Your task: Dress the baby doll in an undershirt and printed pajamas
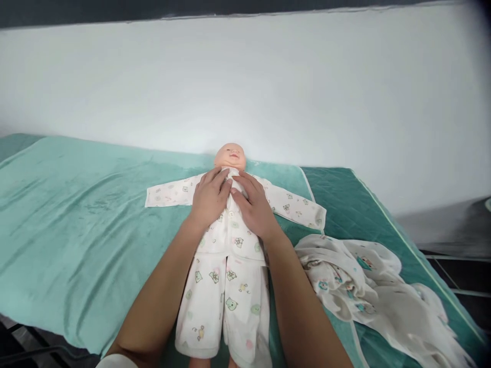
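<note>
A baby doll [230, 155] lies on its back, head away from me, its arms out to the sides. It wears a white long-sleeved baby top [238, 241] and white trousers [203, 306], both printed with small animals. My left hand [210, 197] rests on the left side of the doll's chest, fingers stretched toward the collar. Opposite it, my right hand [254, 204] lies on the right side of the chest with thumb and fingers apart. Both hands touch the top near its front edges below the neck and cover part of it. The doll's hands are hidden by the sleeves.
A light green cloth [95, 220] with wrinkles covers much of the bed, over a darker green quilted pad [341, 204]. To the right lies a crumpled white printed cloth [368, 286]. Behind the doll rises a white wall [245, 82]. The bed's right edge slants toward me.
</note>
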A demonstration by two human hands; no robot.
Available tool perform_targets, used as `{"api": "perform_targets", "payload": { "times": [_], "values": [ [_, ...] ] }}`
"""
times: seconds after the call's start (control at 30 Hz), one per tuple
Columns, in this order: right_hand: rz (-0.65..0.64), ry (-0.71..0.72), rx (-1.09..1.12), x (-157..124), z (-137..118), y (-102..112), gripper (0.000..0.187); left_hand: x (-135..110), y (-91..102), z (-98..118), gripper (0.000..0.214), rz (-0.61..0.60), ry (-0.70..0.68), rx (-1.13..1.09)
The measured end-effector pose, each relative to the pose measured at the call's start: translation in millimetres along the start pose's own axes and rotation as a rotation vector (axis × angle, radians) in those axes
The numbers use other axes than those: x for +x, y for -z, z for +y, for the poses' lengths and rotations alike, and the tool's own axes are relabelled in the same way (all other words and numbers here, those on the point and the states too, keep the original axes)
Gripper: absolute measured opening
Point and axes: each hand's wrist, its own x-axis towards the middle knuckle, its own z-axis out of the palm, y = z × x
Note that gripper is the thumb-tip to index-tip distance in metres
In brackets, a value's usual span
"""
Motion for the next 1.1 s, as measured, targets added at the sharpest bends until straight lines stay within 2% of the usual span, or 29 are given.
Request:
{"api": "perform_targets", "payload": {
  "times": [0.4, 0.57, 0.87, 1.1],
  "values": [
    [0.026, -0.052, -0.014, 0.2, -1.9, -2.5, 0.046, 1.3, -0.7, -0.4, 0.043, 0.004, -0.016, 0.005],
    [0.026, -0.027, -0.043, 1.7, 0.4, -3.8, 0.048, 1.9, -1.0, 0.1, 0.042, 0.003, 0.001, 0.001],
    [0.087, -0.066, 0.073, -1.3, -2.2, -2.4, 0.039, 1.4, -2.1, -0.6, 0.042, 0.021, 0.012, 0.001],
    [0.024, -0.054, 0.021, -1.1, -2.7, 0.1, 0.041, 0.5, -1.6, -0.1, 0.042, 0.019, 0.007, 0.005]
  ]
}}
